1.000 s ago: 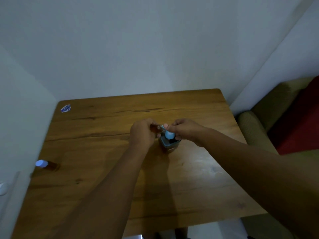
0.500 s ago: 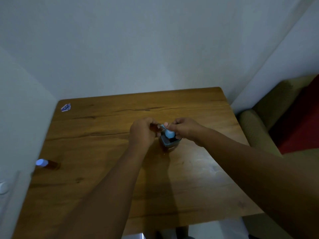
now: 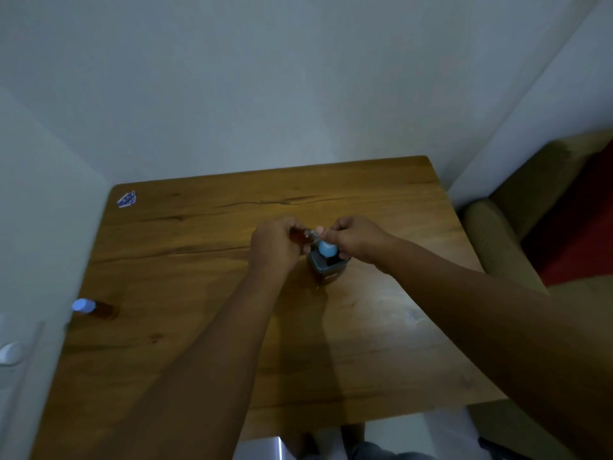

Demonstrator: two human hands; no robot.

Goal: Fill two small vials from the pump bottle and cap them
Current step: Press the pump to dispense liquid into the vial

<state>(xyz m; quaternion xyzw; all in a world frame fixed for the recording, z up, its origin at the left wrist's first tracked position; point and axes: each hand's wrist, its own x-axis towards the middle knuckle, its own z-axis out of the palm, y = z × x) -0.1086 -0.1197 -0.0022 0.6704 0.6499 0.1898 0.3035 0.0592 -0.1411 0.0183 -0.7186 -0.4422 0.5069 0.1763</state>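
A square dark pump bottle (image 3: 326,268) with a grey-blue shoulder stands at the middle of the wooden table (image 3: 185,260). My right hand (image 3: 356,239) curls round its top, where a light blue rounded piece (image 3: 327,249) shows under the fingers. My left hand (image 3: 273,245) grips a small vial of amber liquid (image 3: 299,236), lying sideways with its mouth at the bottle's top beside my right thumb. A second amber vial (image 3: 94,308) with a light blue cap lies on its side near the table's left edge.
White walls close off the table's far and left sides. A small blue sticker (image 3: 126,198) is at the far left corner. An olive armchair (image 3: 504,234) with a red cushion stands to the right. A white wall fitting (image 3: 10,351) is low left.
Both hands stay at the bottle's top with the vial held to it. Only the view has shifted slightly.
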